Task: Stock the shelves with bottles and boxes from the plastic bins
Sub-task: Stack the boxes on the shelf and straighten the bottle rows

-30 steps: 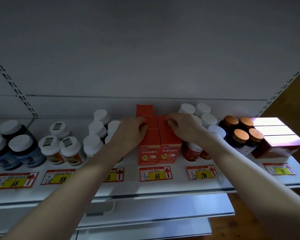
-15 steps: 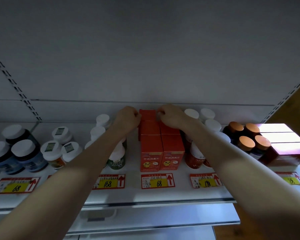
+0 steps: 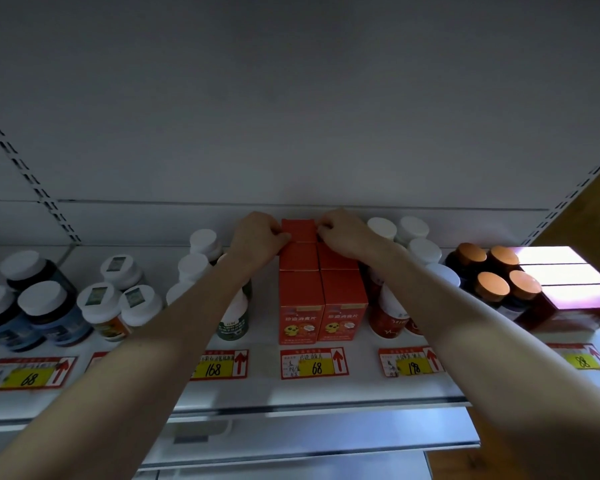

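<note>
Several orange boxes stand in two rows on the white shelf (image 3: 326, 393). The rearmost orange box (image 3: 298, 230) sits at the back of the left row, against the shelf's back panel. My left hand (image 3: 258, 240) pinches its left edge with curled fingers and my right hand (image 3: 343, 235) pinches its right edge. In front of it stand two more pairs of orange boxes; the front pair (image 3: 321, 308) shows a cartoon label.
White-capped bottles (image 3: 201, 258) crowd the left of the boxes, and more white-capped bottles (image 3: 409, 237) stand to the right. Orange-capped bottles (image 3: 492, 271) and a stack of red boxes (image 3: 575, 296) fill the far right. Price tags (image 3: 312, 363) line the shelf edge.
Both hands have moved from the middle boxes to the rear of the shelf and now pinch the rearmost orange box. The view has shifted a little closer.
</note>
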A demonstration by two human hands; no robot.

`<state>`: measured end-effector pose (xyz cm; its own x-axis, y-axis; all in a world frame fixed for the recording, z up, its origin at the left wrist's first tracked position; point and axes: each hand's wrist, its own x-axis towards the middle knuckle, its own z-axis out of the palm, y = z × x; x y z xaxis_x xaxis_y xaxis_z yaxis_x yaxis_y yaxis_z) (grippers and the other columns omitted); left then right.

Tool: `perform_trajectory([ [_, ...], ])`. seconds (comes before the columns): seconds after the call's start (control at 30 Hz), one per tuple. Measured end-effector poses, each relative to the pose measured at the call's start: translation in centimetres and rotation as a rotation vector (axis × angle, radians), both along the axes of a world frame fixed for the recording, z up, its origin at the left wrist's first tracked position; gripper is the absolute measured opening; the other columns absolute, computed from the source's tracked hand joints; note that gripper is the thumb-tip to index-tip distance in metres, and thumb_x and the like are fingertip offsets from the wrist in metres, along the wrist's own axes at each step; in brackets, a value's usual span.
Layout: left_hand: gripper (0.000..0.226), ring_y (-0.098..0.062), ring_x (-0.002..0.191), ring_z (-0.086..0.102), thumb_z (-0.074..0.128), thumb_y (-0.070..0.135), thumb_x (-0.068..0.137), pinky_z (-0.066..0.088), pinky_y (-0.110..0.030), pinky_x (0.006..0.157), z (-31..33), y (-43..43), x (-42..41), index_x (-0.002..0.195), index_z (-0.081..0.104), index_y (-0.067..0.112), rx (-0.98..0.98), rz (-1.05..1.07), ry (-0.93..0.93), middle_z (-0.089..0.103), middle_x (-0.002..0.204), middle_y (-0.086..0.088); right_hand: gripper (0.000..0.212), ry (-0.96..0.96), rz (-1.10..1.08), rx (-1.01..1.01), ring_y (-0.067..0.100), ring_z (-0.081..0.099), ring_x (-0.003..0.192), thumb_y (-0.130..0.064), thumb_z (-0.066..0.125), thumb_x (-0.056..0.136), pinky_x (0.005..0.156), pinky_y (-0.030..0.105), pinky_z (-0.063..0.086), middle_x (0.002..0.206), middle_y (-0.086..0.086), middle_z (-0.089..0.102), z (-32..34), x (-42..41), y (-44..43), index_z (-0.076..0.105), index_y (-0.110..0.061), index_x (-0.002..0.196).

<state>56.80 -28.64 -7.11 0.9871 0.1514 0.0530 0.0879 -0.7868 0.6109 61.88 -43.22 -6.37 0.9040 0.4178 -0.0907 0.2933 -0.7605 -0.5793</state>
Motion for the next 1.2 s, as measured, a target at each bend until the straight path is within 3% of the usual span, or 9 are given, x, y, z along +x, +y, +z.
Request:
perform_trajectory([
  [0.27, 0.028, -0.02, 0.073, 0.059, 0.057, 0.019, 0.091, 0.051, -0.032, 0.074, -0.5, 0.4, 0.1, 0.096, 0.069, -0.005, -0.049, 0.022, -0.032, 0.069, 0.095, -0.019, 0.029, 0.01, 0.021, 0.037, 0.032, 0.061, 0.088, -0.003, 0.038, 0.091, 0.056, 0.024, 0.038, 0.1, 0.023, 0.065, -0.1, -0.3, 0.2, 0.064, 0.009, 0.098],
  [0.4, 0.028, -0.012, 0.055, 0.054, 0.057, 0.02, 0.091, 0.047, -0.015, 0.054, -0.6, 0.4, 0.0, 0.096, 0.069, -0.005, -0.066, 0.021, -0.034, 0.07, 0.091, -0.02, 0.028, 0.0, 0.04, 0.028, 0.024, 0.06, 0.089, -0.006, 0.039, 0.093, 0.065, 0.026, 0.042, 0.103, 0.015, 0.066, -0.1, -0.4, 0.2, 0.065, 0.003, 0.102],
  [0.57, 0.027, -0.005, 0.047, 0.053, 0.059, 0.023, 0.09, 0.043, -0.009, 0.043, -0.8, 0.3, 0.1, 0.098, 0.068, -0.001, -0.12, 0.044, -0.024, 0.07, 0.089, -0.018, 0.025, 0.001, 0.062, 0.024, 0.019, 0.057, 0.085, -0.01, 0.043, 0.094, 0.064, 0.024, 0.041, 0.094, 0.01, 0.062, -0.2, -0.5, 0.0, 0.064, 0.001, 0.101],
  [0.7, 0.027, -0.005, 0.046, 0.054, 0.06, 0.024, 0.09, 0.046, -0.012, 0.047, -1.1, 0.4, 0.1, 0.097, 0.068, -0.001, -0.147, 0.059, -0.035, 0.07, 0.087, -0.018, 0.018, -0.014, 0.075, 0.016, 0.015, 0.052, 0.081, -0.01, 0.042, 0.094, 0.056, 0.017, 0.035, 0.081, 0.001, 0.055, -0.4, -0.4, 0.0, 0.059, -0.005, 0.089],
  [0.83, 0.027, -0.01, 0.05, 0.054, 0.06, 0.024, 0.09, 0.048, -0.017, 0.053, -1.2, 0.4, 0.2, 0.094, 0.068, -0.002, -0.142, 0.062, -0.046, 0.07, 0.086, -0.02, 0.018, -0.021, 0.077, 0.023, 0.015, 0.051, 0.084, -0.011, 0.042, 0.094, 0.059, 0.02, 0.036, 0.09, 0.004, 0.055, -0.5, -0.4, 0.0, 0.06, -0.006, 0.092],
  [0.93, 0.028, -0.005, 0.043, 0.053, 0.059, 0.025, 0.09, 0.044, -0.011, 0.046, -1.4, 0.4, 0.4, 0.092, 0.069, -0.002, -0.113, 0.055, -0.044, 0.07, 0.081, -0.016, 0.024, -0.015, 0.071, 0.019, 0.017, 0.053, 0.084, -0.011, 0.042, 0.093, 0.066, 0.023, 0.04, 0.093, 0.007, 0.058, -0.4, -0.4, 0.0, 0.063, 0.0, 0.101],
  [1.07, 0.029, -0.002, 0.037, 0.052, 0.058, 0.024, 0.09, 0.048, -0.016, 0.049, -1.5, 0.6, 0.6, 0.089, 0.07, -0.003, -0.087, 0.047, -0.05, 0.07, 0.08, -0.018, 0.02, -0.008, 0.059, 0.012, 0.016, 0.052, 0.085, -0.012, 0.043, 0.093, 0.059, 0.021, 0.037, 0.091, 0.005, 0.056, -0.6, -0.2, 0.1, 0.061, -0.005, 0.096],
  [1.2, 0.032, -0.008, 0.047, 0.054, 0.055, 0.026, 0.092, 0.048, -0.021, 0.051, -1.4, 0.7, 0.7, 0.084, 0.068, -0.002, -0.032, 0.042, -0.046, 0.066, 0.072, -0.012, 0.024, -0.021, 0.041, 0.009, 0.02, 0.057, 0.096, -0.017, 0.044, 0.094, 0.076, 0.027, 0.042, 0.105, 0.009, 0.062, -1.0, -0.3, -0.1, 0.061, -0.003, 0.105],
])
